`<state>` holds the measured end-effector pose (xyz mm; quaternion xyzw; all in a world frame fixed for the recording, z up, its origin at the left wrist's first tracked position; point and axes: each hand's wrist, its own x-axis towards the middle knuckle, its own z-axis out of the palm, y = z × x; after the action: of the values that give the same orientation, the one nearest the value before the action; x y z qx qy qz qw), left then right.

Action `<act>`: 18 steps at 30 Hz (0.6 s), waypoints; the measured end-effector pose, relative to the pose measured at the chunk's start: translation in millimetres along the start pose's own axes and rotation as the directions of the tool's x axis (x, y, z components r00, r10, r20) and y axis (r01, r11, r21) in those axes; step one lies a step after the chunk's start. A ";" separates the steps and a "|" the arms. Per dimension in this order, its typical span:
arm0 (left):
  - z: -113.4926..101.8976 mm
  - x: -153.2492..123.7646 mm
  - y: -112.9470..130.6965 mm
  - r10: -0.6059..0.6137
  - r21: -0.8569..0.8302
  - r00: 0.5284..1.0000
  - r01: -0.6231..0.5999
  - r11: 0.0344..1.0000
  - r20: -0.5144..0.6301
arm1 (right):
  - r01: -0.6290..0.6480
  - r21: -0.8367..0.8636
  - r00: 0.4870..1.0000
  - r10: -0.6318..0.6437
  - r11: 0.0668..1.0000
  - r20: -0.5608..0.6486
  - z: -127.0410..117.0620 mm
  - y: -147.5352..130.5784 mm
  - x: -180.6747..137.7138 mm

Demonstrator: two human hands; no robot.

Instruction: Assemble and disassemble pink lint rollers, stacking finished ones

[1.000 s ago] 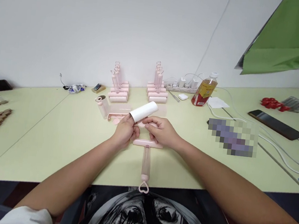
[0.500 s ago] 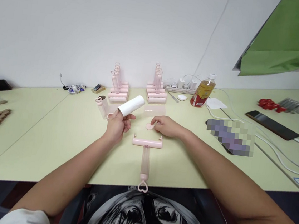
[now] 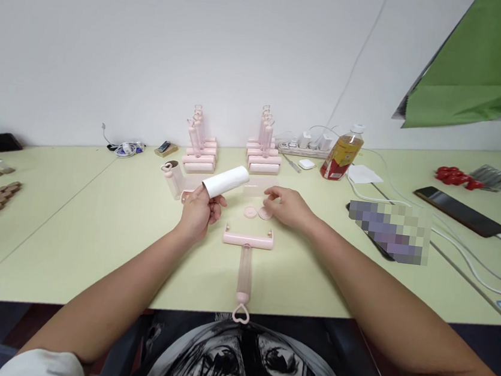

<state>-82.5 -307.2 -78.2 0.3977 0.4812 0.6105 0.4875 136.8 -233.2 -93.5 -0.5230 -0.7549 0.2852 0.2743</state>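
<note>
My left hand [image 3: 197, 213] is closed around the lower end of a white paper roll [image 3: 226, 181], which tilts up to the right above the table. My right hand [image 3: 291, 209] is just over the table, its fingers bent and slightly apart, with nothing visible between them. Beneath its fingertips lies a pink disc [image 3: 265, 214], partly covered by the hand. A second pink disc [image 3: 251, 212] lies flat beside it. Closer to me is a pink lint roller handle [image 3: 248, 241] with an empty roll frame, a clear grip and a heart-shaped loop.
Finished-looking pink lint rollers [image 3: 199, 159] stand in two rows by the wall. Left of centre stands another pink roller piece [image 3: 173, 179]. A drink bottle [image 3: 342, 153], a power strip [image 3: 304, 150] and phones [image 3: 458, 210] with white cables are to the right.
My right hand has lifted off the left disc and shifted slightly right and up, so two discs now show. The left hand has lowered the paper roll a little.
</note>
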 end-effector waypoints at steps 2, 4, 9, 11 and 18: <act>0.8 -1.6 -0.9 0.003 0.029 0.999 -0.004 1.000 0.043 | 0.037 0.205 0.999 -0.031 0.978 -0.032 0.9 -4.4 -2.8; 2.0 -4.1 -2.9 0.017 0.090 0.994 -0.027 0.996 0.106 | 0.069 0.481 0.996 -0.090 0.874 0.021 4.4 -10.5 -7.0; 3.1 -9.5 -10.9 0.088 0.317 0.956 -0.179 0.931 0.281 | 0.077 0.830 0.983 -0.180 0.553 0.030 18.4 -25.6 -18.1; 2.0 -10.2 -13.0 0.113 0.404 0.933 -0.255 0.879 0.342 | 0.080 0.867 0.986 -0.166 0.491 0.003 21.3 -29.0 -19.9; -1.8 -12.3 -12.3 0.146 0.565 0.893 -0.388 0.728 0.426 | 0.299 0.777 0.946 -0.067 0.555 -0.316 -3.3 -16.3 -6.4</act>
<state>-79.0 -318.8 -90.8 0.7074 0.5001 0.3940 0.3068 130.7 -243.6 -80.3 -0.2869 -0.5479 0.5017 0.6049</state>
